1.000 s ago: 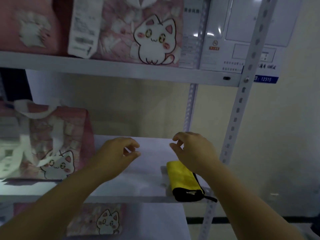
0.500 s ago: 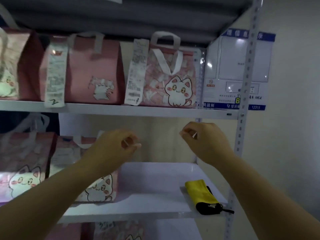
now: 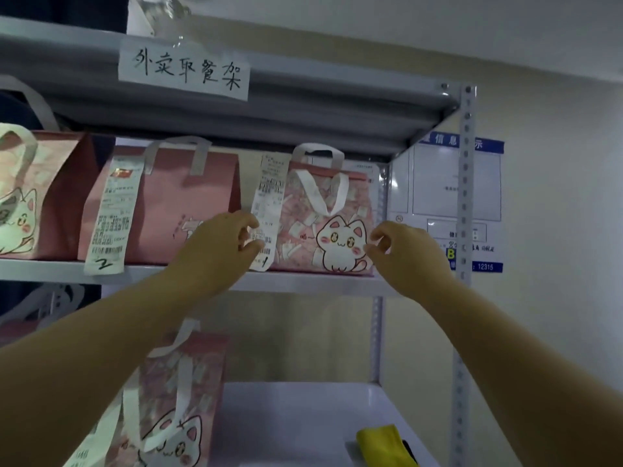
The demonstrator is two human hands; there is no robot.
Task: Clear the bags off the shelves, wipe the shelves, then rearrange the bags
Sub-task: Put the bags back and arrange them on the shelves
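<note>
A pink cat-print bag [image 3: 323,217] with white handles and a long receipt marked 1 stands at the right end of the upper shelf [image 3: 303,281]. My left hand [image 3: 222,247] is at its left edge, fingers curled around the receipt's lower end. My right hand [image 3: 404,254] is at the bag's right edge, fingers apart and empty. A plain pink bag [image 3: 175,210] with a receipt marked 2 stands to the left, and another cat bag [image 3: 23,197] at the far left. On the lower shelf [image 3: 296,412] stand a cat bag [image 3: 178,399] and a yellow cloth [image 3: 384,444].
A handwritten paper label [image 3: 183,70] hangs from the top shelf's front edge. A perforated metal upright [image 3: 467,203] runs down the right side of the rack. A white and blue notice [image 3: 448,203] is fixed to the wall behind it.
The view has tilted up from the lower shelf to the upper one. Both hands rose from above the yellow cloth to either side of the cat-print bag marked 1.
</note>
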